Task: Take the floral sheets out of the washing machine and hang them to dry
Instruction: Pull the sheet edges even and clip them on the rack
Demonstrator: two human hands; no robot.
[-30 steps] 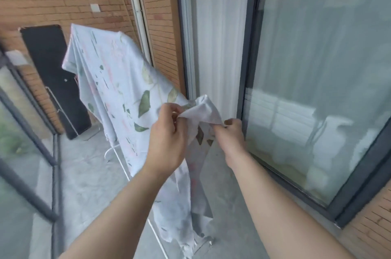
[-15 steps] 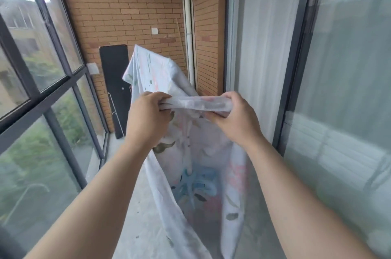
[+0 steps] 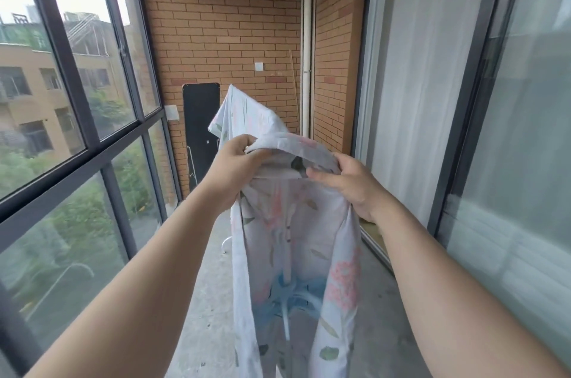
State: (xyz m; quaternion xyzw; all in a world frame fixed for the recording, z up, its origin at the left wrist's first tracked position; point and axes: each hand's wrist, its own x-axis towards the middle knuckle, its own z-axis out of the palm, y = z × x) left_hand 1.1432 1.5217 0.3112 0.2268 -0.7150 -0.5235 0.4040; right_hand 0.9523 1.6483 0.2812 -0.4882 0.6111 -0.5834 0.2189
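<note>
White floral sheet (image 3: 293, 238): pale fabric with pink blooms, green leaves and a blue print low down. It is held up at chest height in the middle of the balcony.
Top edge: bunched into a rolled fold that spans from one hand to the other.
Left hand (image 3: 234, 167): fingers curled round the left end of the fold, gripping it tight, back of the hand towards me.
Right hand (image 3: 355, 189): thumb (image 3: 321, 175) on the near side and fingers behind the cloth, pinching the right end of the fold.
Sheet vs hands: the near part hangs straight down from both grips, between the two forearms, and runs out of the bottom of the view. The far part rises behind the hands to a peak further back.
Drying rack (image 3: 226, 243): only a curved white tube shows, low down beside the hanging cloth. The sheet covers the rest, so I can't tell how the far end sits on it.
Black board (image 3: 200, 130): leans upright on the brick wall (image 3: 222, 22), behind the sheet's peak.
White pipe (image 3: 306, 38): vertical, in the wall corner.
Window (image 3: 61, 99): dark frames along the left side.
Glass door (image 3: 509, 146): on the right, with a white curtain (image 3: 417, 84) behind the glass.
Floor (image 3: 210, 316): grey concrete.
</note>
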